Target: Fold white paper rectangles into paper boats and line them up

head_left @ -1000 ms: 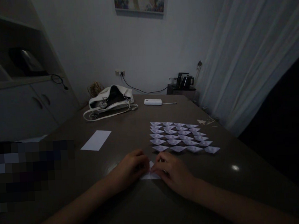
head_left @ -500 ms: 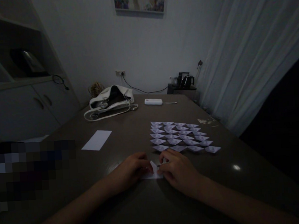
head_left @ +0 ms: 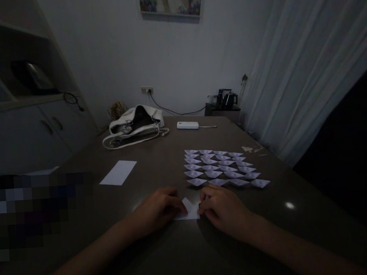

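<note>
A small piece of folded white paper (head_left: 191,211) lies on the table in front of me, its top rising to a point. My left hand (head_left: 161,209) covers the paper's left part, with curled fingers and thumb holding it against the table. At the right corner my right hand (head_left: 220,208) has its thumb and fingers pinched together on the paper's edge. Just beyond the right hand, several folded paper boats (head_left: 216,182) stand in rows. A flat white sheet of paper (head_left: 119,173) lies further off to the left.
On the brown table (head_left: 160,164) a white handbag (head_left: 136,126) stands at the back left. A white power bank (head_left: 187,125) with a short cable lies near the far edge. Black kettles (head_left: 227,99) stand on a low cabinet behind; a curtain (head_left: 279,73) hangs on the right.
My right hand has shifted slightly to the right along the paper, uncovering more of its right side. The left hand stays nearly in place.
</note>
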{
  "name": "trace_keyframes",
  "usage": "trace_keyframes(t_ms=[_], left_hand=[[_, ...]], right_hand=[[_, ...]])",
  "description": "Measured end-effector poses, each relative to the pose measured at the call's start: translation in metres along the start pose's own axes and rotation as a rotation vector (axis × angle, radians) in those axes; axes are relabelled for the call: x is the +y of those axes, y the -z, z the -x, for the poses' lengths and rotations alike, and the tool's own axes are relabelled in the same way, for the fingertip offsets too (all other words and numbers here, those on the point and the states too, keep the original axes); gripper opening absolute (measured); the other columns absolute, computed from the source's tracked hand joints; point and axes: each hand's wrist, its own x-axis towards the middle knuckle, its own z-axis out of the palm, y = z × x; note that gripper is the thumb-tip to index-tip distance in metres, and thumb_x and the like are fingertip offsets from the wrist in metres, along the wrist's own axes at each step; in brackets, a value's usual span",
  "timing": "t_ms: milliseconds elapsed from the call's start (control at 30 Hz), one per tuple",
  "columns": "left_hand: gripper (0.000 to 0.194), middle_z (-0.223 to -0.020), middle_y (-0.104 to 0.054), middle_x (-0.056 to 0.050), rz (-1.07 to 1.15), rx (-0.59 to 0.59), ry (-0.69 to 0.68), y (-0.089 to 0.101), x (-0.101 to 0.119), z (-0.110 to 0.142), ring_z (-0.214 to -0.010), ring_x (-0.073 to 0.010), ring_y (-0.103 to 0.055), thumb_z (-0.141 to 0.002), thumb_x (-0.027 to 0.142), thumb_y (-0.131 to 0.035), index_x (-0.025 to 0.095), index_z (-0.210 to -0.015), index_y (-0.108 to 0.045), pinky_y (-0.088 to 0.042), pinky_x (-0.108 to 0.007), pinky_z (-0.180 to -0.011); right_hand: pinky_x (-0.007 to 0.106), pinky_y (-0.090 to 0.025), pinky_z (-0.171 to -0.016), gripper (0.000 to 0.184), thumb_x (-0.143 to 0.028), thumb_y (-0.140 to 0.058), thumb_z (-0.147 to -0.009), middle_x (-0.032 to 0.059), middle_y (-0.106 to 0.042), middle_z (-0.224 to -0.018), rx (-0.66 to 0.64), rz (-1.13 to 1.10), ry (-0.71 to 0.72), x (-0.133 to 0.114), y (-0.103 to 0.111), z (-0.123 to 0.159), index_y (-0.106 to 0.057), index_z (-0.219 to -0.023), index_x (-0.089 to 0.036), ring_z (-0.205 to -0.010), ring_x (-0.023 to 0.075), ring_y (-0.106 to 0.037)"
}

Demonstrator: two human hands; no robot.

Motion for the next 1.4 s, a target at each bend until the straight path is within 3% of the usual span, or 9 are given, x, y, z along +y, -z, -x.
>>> trace_keyframes(t_ms=[333, 633, 933, 1200, 1400], left_hand=[[0.028, -0.082, -0.063, -0.001, -0.232, -0.083, 0.017, 0.026, 0.009, 0.006, -0.084, -0.0201, -0.059, -0.076, 0.006, -0.056, 0.027, -0.087, -0.072, -0.031, -0.044, -0.091], [0.025, -0.084, -0.064, -0.001, -0.222, -0.078, 0.101, 0.03, 0.008, 0.007, -0.086, -0.0229, -0.061, -0.075, 0.008, -0.054, 0.025, -0.079, -0.071, -0.023, -0.057, -0.096], [0.023, -0.08, -0.065, -0.002, -0.213, -0.053, 0.027, 0.027, 0.002, 0.008, -0.081, -0.0202, -0.06, -0.075, 0.007, -0.053, 0.022, -0.077, -0.07, -0.033, -0.046, -0.094], [0.019, -0.082, -0.062, -0.002, -0.257, -0.041, 0.032, 0.021, 0.001, 0.006, -0.079, -0.0197, -0.059, -0.077, 0.008, -0.05, 0.02, -0.079, -0.065, -0.036, -0.043, -0.087], [0.029, -0.09, -0.059, -0.004, -0.211, -0.011, -0.095, 0.012, 0.011, 0.004, -0.085, -0.0195, -0.056, -0.08, 0.008, -0.049, 0.023, -0.099, -0.064, -0.038, -0.032, -0.076]], right_hand=[[0.027, -0.039, -0.066, 0.026, -0.001, -0.057, -0.071, 0.0039, -0.062, -0.082, 0.011, -0.03, -0.019, 0.0, -0.001, 0.0, -0.073, -0.076, -0.02, -0.081, 0.0172, -0.056], [0.027, -0.041, -0.066, 0.026, -0.001, -0.057, -0.07, 0.0037, -0.063, -0.081, 0.005, -0.041, -0.028, 0.002, -0.002, 0.0, -0.074, -0.077, -0.02, -0.079, 0.0167, -0.057], [0.027, -0.041, -0.066, 0.026, 0.0, -0.056, -0.07, 0.0036, -0.063, -0.082, 0.0, -0.053, -0.042, 0.003, -0.001, 0.0, -0.072, -0.074, -0.019, -0.078, 0.0164, -0.057], [0.026, -0.041, -0.066, 0.026, 0.001, -0.054, -0.071, 0.0047, -0.064, -0.082, -0.014, -0.063, -0.033, 0.002, -0.002, 0.002, -0.072, -0.076, -0.018, -0.079, 0.0165, -0.057], [0.026, -0.042, -0.067, 0.023, -0.001, -0.056, -0.073, 0.0052, -0.064, -0.082, 0.004, -0.075, -0.037, 0.003, -0.004, 0.003, -0.071, -0.078, -0.017, -0.079, 0.0167, -0.058]])
